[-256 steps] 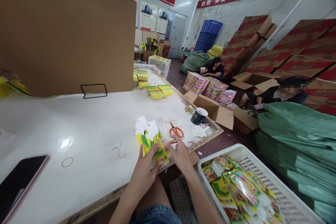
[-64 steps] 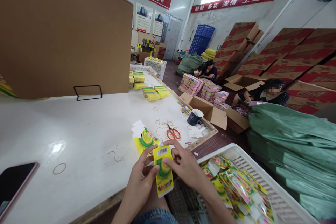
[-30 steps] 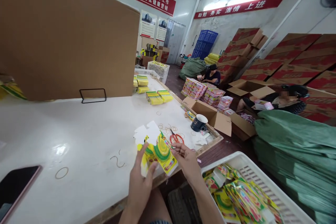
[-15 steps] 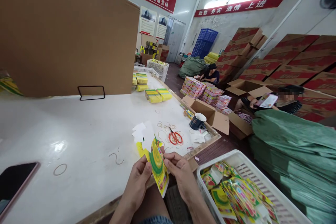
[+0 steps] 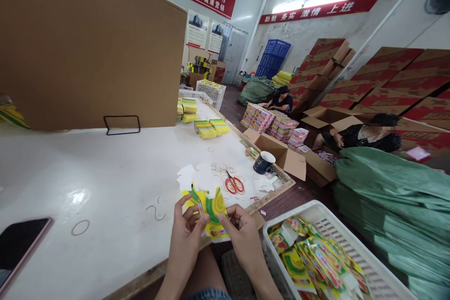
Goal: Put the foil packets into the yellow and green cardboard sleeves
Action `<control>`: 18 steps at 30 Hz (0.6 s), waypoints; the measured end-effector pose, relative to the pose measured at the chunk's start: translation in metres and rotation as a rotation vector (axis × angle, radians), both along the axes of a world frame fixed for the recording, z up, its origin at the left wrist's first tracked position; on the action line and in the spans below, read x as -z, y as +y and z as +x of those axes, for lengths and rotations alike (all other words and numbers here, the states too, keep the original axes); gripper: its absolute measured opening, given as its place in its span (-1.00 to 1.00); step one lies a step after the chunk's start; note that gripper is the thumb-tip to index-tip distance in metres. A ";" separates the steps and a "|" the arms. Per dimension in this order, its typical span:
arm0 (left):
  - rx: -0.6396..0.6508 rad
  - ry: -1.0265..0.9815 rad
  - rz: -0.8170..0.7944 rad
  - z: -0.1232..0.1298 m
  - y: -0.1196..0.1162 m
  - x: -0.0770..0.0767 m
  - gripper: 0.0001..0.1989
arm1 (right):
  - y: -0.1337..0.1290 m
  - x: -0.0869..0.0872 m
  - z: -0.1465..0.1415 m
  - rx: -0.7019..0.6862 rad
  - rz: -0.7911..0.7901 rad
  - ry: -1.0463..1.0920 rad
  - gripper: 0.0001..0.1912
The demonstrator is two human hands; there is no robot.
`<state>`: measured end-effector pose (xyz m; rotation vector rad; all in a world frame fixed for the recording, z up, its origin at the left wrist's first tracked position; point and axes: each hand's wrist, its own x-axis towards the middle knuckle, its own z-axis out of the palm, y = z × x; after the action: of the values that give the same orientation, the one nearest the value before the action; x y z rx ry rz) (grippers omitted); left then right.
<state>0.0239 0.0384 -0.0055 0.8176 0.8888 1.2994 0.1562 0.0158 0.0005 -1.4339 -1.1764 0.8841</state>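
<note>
A yellow and green printed packet [image 5: 216, 208] is held between my two hands above the table's front edge. My left hand [image 5: 188, 229] is closed on its left part, thumb against fingers, with a small pinkish strip showing near the fingertips. My right hand [image 5: 242, 229] pinches the packet's right edge between thumb and fingers. Just beyond the hands, white paper pieces [image 5: 186, 179] lie on the white table [image 5: 116, 173], and red-handled scissors [image 5: 234, 183] rest among loose rubber bands. To the right of my right hand, a white basket [image 5: 316, 205] holds many similar packets.
A dark mug [image 5: 264, 163] stands near the table's right edge. Bundled yellow packets [image 5: 211, 128] lie farther back. A phone [image 5: 21, 248] is at left, below a large cardboard sheet [image 5: 94, 47]. Two people sit at right beyond an open carton [image 5: 277, 147] and green sacks [image 5: 386, 197].
The packet has turned from narrow and upright to spread wider between my hands, and its lower end has risen. At right, a person's hand no longer holds the pink and white card.
</note>
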 end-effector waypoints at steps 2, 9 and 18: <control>0.055 -0.004 0.028 0.000 -0.004 -0.006 -0.33 | 0.000 -0.005 0.002 -0.039 0.008 -0.035 -0.78; 0.252 0.024 0.092 -0.007 -0.012 -0.017 -0.36 | 0.004 -0.034 0.014 -0.306 0.068 0.066 -0.48; 0.436 -0.072 0.036 -0.007 -0.017 -0.015 -0.52 | 0.008 -0.044 0.030 -0.341 0.065 -0.154 -0.68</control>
<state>0.0170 0.0218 0.0098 0.9264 0.5887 0.9562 0.1861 0.0233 0.0448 -1.2870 -1.5838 0.9687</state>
